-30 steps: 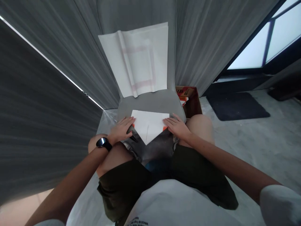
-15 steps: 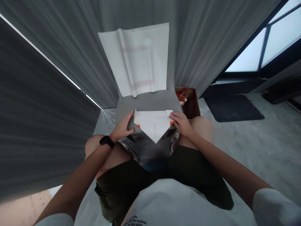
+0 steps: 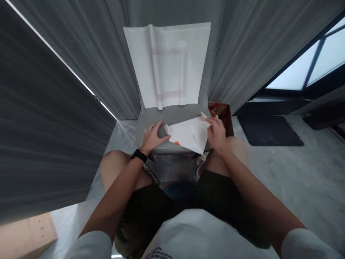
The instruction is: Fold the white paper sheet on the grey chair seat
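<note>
A white folded paper piece (image 3: 187,132) with a pointed end, small upturned side flaps and orange patches lies tilted on the front of a grey chair seat (image 3: 152,117). My right hand (image 3: 216,135) pinches its upper right corner, with the fingers closed near the raised flap. At the left end is my left hand (image 3: 153,138), fingers apart, its thumb tip touching the paper's edge. A dark watch (image 3: 139,155) is on my left wrist. The underside of the paper is hidden.
A large creased white sheet (image 3: 172,64) leans against the chair back. Behind the seat's right side stands a red-brown cardboard box (image 3: 228,115). A dark mat (image 3: 269,130) lies on the floor to the right, and a tan box (image 3: 29,233) is at lower left. Grey curtains (image 3: 250,46) flank the chair.
The paper has turned, its point swinging to the right, and its right end has risen. My left hand has moved right to its edge. The camera view has shifted a little.
</note>
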Tool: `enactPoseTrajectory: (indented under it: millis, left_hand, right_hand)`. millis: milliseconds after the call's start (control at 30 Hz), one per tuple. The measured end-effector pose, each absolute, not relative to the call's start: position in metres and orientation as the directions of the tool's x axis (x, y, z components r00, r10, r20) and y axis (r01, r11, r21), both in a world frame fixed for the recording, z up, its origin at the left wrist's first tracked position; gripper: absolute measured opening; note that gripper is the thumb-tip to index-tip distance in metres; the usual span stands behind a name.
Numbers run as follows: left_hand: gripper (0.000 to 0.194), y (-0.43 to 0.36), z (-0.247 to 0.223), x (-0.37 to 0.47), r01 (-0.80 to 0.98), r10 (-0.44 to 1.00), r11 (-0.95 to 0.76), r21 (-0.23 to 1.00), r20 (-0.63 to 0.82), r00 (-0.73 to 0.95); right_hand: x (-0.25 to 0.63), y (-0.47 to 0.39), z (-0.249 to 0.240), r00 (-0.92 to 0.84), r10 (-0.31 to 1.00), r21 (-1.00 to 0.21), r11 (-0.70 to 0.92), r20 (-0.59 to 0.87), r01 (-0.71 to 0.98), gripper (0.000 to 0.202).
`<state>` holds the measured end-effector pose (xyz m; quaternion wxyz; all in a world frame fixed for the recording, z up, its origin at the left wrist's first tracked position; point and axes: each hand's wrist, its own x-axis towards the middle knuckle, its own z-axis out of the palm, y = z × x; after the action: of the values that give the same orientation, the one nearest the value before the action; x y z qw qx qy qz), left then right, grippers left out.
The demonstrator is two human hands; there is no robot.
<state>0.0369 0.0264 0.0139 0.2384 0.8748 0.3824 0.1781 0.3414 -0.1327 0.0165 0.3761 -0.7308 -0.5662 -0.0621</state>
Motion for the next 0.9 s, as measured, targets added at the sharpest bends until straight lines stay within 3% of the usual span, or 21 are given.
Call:
enactPoseTrajectory:
  millis: [167,300,500,900]
  left_hand:
    - [0.074,0.026,0.015,0.038,0.564,0.710,-0.644,0.517,0.129,0.692]
    - [0.073,0.027,0.014,0.037,0.549,0.702,-0.646,0.530,0.130,0.701]
    - [0.070,0.026,0.013,0.034,0.510,0.688,-0.649,0.565,0.149,0.711]
    - [0.066,0.039,0.011,0.041,0.475,0.676,-0.625,0.619,0.125,0.727]
  right_hand:
    - [0.233,-0.114,0.011,0.213,0.904,-0.583,0.048,0.371,0.811,0.038]
    - [0.189,-0.095,0.008,0.174,0.916,-0.527,0.047,0.362,0.849,0.038]
    - [0.186,-0.084,0.008,0.145,0.926,-0.423,0.017,0.348,0.906,0.037]
    - [0.191,-0.087,0.006,0.146,0.922,-0.425,0.021,0.358,0.905,0.037]
